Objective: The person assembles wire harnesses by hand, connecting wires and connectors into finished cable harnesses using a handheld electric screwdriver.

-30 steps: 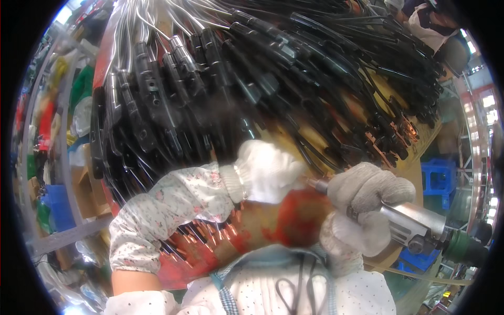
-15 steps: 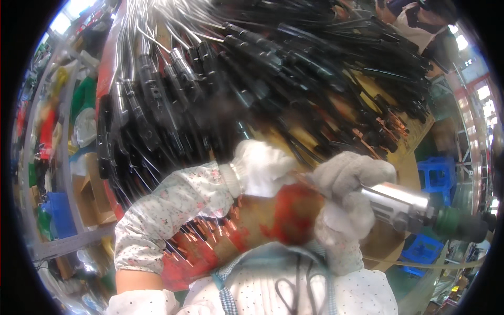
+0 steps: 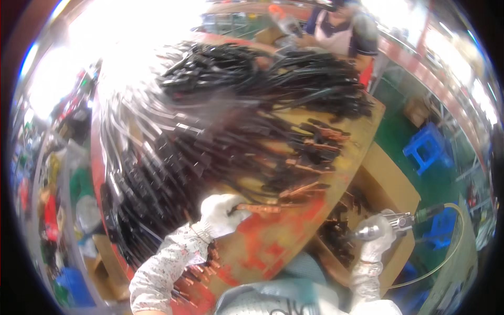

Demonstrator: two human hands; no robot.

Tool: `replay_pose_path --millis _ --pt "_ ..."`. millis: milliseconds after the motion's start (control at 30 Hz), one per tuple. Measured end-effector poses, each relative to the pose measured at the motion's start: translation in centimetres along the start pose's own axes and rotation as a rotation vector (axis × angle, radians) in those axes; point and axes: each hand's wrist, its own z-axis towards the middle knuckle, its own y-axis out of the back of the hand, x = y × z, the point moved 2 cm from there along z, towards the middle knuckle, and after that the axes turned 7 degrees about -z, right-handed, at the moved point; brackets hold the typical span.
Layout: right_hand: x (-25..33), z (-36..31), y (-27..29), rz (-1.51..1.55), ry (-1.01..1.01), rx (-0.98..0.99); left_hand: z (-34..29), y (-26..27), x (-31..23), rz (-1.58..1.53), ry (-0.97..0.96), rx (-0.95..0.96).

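The left hand [image 3: 221, 214], in a white glove, rests on the near part of the worn red and yellow surface [image 3: 273, 244], its fingers closed on a copper-coloured part [image 3: 257, 208] at the near edge of the big heap of black cables [image 3: 220, 142]. The right hand [image 3: 378, 239], also gloved, is off the right edge of the surface over a cardboard box [image 3: 391, 184], fingers wrapped around a silver air tool [image 3: 386, 227] with a pale hose [image 3: 454, 241]. Far off, another person [image 3: 344, 29] stands; a blue stool [image 3: 426, 148] sits right.
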Motion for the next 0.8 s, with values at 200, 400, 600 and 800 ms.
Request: replay_pose_path --millis 200,400,600,800 --pt "-6.5 5.7 13.6 0.027 -0.253 -0.551 3.8 -1.1 -1.7 -0.184 0.26 -0.067" --pt "-14.0 10.3 16.6 0.46 -0.353 -0.714 2.4 -4.7 -1.2 0.131 -0.06 -0.012" --pt "-23.6 16.7 18.9 0.546 -0.479 -0.643 4.0 -6.8 0.3 0.16 0.045 -0.155" --pt "-29.1 18.4 16.3 0.544 -0.586 -0.479 4.2 -5.2 -0.7 0.155 0.001 -0.207"
